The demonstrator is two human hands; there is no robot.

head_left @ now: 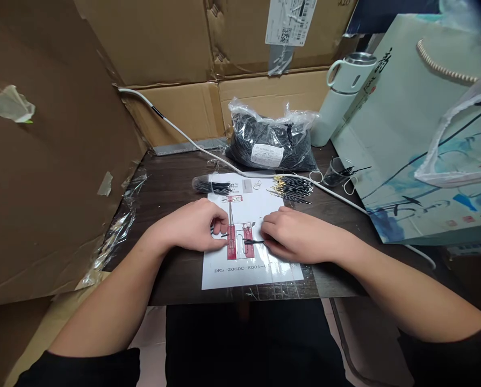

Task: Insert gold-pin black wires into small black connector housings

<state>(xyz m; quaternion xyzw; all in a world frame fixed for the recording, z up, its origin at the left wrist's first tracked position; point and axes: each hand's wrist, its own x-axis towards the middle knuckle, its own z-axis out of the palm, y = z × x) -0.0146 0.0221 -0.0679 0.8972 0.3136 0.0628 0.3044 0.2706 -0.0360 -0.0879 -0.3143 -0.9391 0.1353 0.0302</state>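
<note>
My left hand rests at the left side of a printed white sheet, its thumb and fingers pinched on thin black wire-like pieces. Across the red printed picture from it, my right hand has its fingers closed round a few more thin black pieces, whose ends point left. The grip itself is partly hidden by the fingers. Beyond my right hand lies a pile of black pieces with gold-coloured ends. Above my left hand a clear cup lies on its side with black pieces in it.
A plastic bag full of black pieces sits at the back. A white cable crosses the dark table. To the right stand another clear cup, a pale flask and a large paper bag. Cardboard walls the left and back.
</note>
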